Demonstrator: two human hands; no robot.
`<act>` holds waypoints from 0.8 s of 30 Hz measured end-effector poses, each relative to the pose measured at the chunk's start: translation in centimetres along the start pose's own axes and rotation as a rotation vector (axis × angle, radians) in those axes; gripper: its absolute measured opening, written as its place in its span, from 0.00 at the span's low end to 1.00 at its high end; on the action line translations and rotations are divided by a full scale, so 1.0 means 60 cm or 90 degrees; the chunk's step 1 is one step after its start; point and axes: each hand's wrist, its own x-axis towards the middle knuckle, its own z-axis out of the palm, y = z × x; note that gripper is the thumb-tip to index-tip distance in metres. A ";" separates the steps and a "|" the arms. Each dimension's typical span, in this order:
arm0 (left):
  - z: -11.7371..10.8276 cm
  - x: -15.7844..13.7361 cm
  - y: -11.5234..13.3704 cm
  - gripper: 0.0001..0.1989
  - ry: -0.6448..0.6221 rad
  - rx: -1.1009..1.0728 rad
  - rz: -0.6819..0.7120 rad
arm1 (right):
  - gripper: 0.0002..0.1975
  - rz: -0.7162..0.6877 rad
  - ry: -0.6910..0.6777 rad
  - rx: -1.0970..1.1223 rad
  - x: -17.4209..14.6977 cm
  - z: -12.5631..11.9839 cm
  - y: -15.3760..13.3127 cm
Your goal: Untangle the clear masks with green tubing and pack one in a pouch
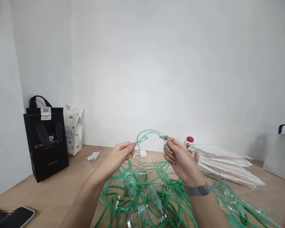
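Green translucent tubing (152, 131) arcs in loops between my two hands above the table. My left hand (124, 151) pinches the tubing close to an end with a connector (144, 138). Curled fingers of my right hand (177, 155) hold the looped tubing on the other side; a grey metal-mesh band is on that wrist. Below lie several clear oxygen masks (154, 198) with green straps (111, 205) and tangled green tubing. More masks with tubing (237, 202) lie right of my right forearm.
A black bag (47, 152) and a white printed bag (73, 133) stand at left. A phone (21, 217) lies front left, crumpled paper (93, 156) nearby. A white charger (142, 154), a red-topped container (190, 142), stacked papers (228, 167) and a white bag (280, 156) sit farther back.
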 end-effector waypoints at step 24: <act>0.020 0.001 -0.020 0.19 -0.084 0.048 0.050 | 0.25 -0.002 0.021 -0.318 -0.047 0.059 -0.005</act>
